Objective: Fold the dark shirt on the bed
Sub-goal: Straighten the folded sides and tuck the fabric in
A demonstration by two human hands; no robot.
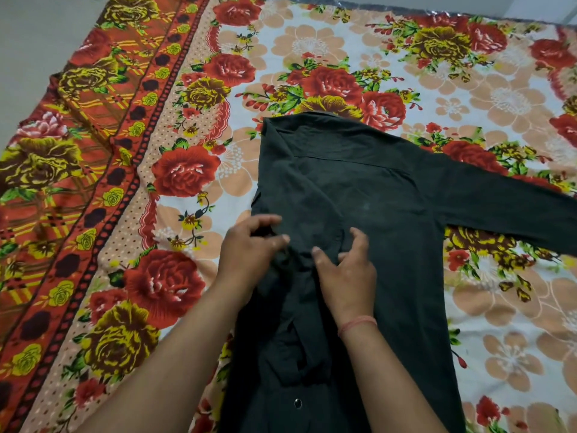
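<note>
The dark shirt [374, 195] lies back-up on the bed, collar at the far end. Its right sleeve [512, 204] stretches out flat toward the right edge of view. The left side is folded inward, and the left sleeve runs down the middle of the shirt back. My left hand [253, 245] pinches a bunch of that folded cloth between thumb and fingers. My right hand [346, 267] grips the same sleeve fabric just to the right, fingers curled into it. A thin pink thread band circles my right wrist.
The bed carries a floral bedsheet [499, 89] with red and yellow roses on a pale ground, and an orange patterned border [78, 182] along the left. Grey floor [28, 57] shows beyond the sheet's left edge.
</note>
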